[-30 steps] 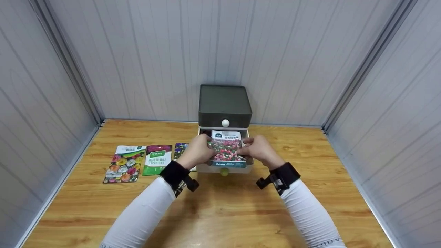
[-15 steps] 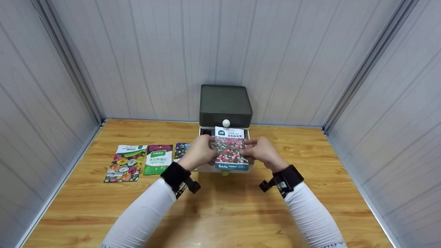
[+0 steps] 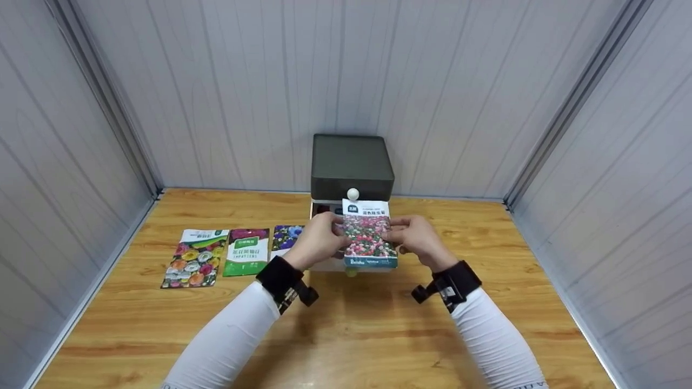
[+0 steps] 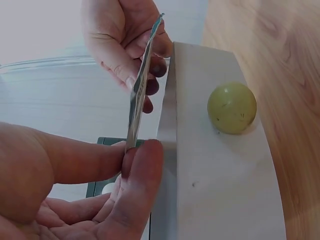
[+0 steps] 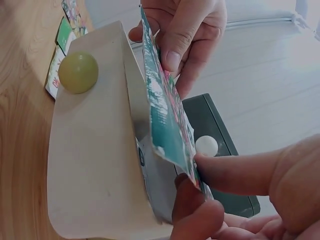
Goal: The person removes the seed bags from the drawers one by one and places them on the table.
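While white sleeves [image 3: 224, 335] and black wristbands [image 3: 278, 278] lie nearest, left hand [image 3: 319, 237] and right hand [image 3: 420, 240] pinch opposite long edges of flower packet [image 3: 370, 235], each between thumb and fingers. Packet just above open white drawer [image 5: 100, 160], picture side toward wearer. Drawer front: pale green knob [image 5: 78, 72]. On wood table [image 3: 346, 335], left of drawer: row of three more packets [image 3: 246, 253], rightmost partly hidden behind left hand. Above drawer, set back: dark grey box [image 3: 351, 156] with white knob [image 3: 353, 194]. Farthest: pale panelled wall [image 3: 324, 81].

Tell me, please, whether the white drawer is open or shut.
Open: the white drawer juts out, its inside visible in the right wrist view.
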A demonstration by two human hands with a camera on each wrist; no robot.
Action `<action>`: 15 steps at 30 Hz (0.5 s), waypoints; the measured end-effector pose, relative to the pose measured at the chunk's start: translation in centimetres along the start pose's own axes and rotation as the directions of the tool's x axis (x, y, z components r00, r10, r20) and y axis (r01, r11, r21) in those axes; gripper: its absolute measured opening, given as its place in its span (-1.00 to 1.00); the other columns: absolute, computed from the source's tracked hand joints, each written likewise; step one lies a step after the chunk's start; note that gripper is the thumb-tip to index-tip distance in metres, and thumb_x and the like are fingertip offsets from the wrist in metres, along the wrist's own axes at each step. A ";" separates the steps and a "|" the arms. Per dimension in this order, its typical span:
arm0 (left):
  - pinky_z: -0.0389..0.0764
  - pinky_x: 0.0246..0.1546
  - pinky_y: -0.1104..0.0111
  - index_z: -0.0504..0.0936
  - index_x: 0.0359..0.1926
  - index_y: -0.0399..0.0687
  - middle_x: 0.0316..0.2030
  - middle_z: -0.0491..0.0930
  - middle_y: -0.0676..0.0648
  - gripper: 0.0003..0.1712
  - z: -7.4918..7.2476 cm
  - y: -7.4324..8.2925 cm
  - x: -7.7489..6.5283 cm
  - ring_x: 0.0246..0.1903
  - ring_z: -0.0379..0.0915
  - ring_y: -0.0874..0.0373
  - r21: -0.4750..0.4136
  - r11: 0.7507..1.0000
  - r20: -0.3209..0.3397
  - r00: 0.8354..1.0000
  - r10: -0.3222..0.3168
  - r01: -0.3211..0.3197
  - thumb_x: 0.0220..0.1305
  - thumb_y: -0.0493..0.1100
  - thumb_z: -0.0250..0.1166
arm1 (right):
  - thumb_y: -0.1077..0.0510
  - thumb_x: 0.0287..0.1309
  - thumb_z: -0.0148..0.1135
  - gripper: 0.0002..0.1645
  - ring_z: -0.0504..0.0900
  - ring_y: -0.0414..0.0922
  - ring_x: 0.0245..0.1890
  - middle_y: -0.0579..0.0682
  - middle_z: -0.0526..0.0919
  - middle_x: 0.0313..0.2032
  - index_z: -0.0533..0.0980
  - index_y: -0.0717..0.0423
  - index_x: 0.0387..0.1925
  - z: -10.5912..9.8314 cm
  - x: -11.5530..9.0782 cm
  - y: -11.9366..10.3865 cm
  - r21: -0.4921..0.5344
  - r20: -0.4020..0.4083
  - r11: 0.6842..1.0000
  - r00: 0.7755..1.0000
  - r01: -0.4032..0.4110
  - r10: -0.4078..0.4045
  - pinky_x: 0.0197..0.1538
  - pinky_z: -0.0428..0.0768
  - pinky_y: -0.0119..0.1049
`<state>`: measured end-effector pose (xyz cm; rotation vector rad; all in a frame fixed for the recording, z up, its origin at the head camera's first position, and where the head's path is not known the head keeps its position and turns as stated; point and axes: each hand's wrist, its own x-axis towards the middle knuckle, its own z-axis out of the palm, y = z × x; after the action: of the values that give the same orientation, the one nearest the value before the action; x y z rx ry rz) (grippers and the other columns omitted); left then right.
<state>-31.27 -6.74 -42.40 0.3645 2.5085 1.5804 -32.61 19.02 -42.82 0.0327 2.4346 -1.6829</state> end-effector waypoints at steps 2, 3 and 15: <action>0.85 -0.31 0.27 0.51 0.47 -0.42 -0.22 0.69 -0.15 -0.38 0.2 0.0 0.0 -0.30 0.80 0.06 -0.007 1.000 0.003 1.000 0.004 -0.004 0.47 -0.37 0.44 | 0.24 0.39 0.52 -0.32 0.73 -0.15 -0.35 0.11 0.85 -0.13 0.54 0.42 0.43 -0.2 -0.1 0.1 0.007 -0.002 1.000 1.000 -0.003 0.003 -0.36 0.64 -0.38; 0.85 -0.31 0.27 0.51 0.48 -0.42 -0.23 0.69 -0.15 -0.38 0.4 0.0 0.0 -0.31 0.80 0.06 -0.009 1.000 0.005 1.000 0.009 -0.009 0.47 -0.37 0.44 | 0.25 0.39 0.52 -0.33 0.74 -0.15 -0.34 0.11 0.85 -0.12 0.54 0.43 0.42 -0.3 -0.1 0.2 0.015 -0.001 1.000 1.000 -0.004 0.004 -0.35 0.64 -0.38; 0.84 -0.34 0.26 0.55 0.43 -0.44 -0.31 0.71 -0.11 -0.41 1.7 0.2 0.3 -0.43 0.77 0.10 -0.003 0.999 0.008 0.999 0.051 -0.051 0.45 -0.39 0.44 | 0.25 0.40 0.50 -0.33 0.74 -0.17 -0.35 0.05 0.86 -0.20 0.53 0.46 0.42 -1.6 -0.5 1.1 0.021 -0.009 1.000 1.000 0.012 -0.012 -0.40 0.64 -0.41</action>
<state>-31.13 -5.08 -43.00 0.4377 2.5102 1.5972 -32.22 20.93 -43.24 0.0284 2.4279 -1.7174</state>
